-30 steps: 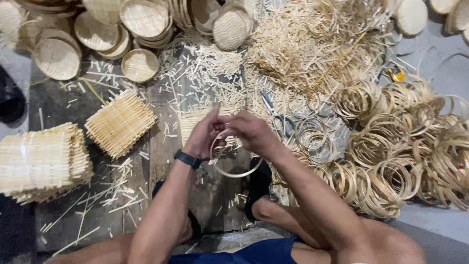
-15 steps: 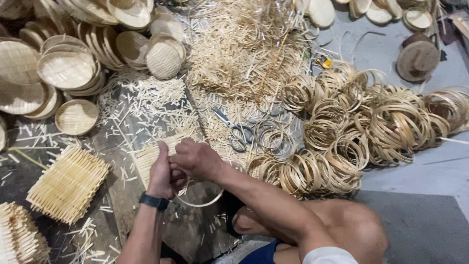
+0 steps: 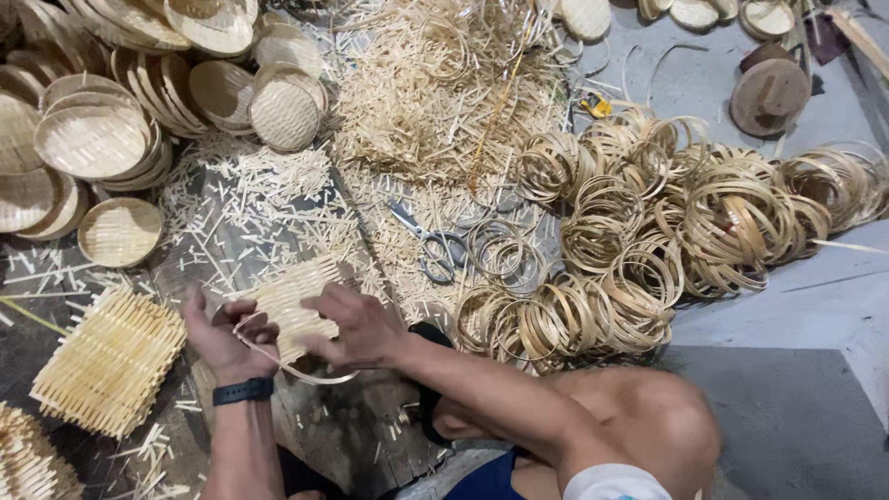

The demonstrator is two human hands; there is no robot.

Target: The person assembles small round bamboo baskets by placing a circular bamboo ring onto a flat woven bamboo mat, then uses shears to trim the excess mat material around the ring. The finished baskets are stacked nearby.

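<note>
My left hand [image 3: 220, 338], with a black band on its wrist, grips the left side of a thin bamboo ring [image 3: 298, 372]. My right hand [image 3: 356, 326] presses on a small square woven bamboo mat [image 3: 289, 298] that lies against the ring. Both hands work low and left of centre, above a dark wooden board [image 3: 352, 431]. My bent right knee [image 3: 648, 421] is at the lower right.
Round woven trays [image 3: 93, 139] are stacked at the top left. Square woven mats [image 3: 111, 361] lie at the left. Scissors [image 3: 431, 245] rest near a heap of bamboo strips [image 3: 435, 102]. A large pile of bamboo rings [image 3: 648, 231] covers the right.
The view has swung to the right and the hands now sit lower left. The right hand has come down flat on the woven mat while the left keeps hold of the ring.
</note>
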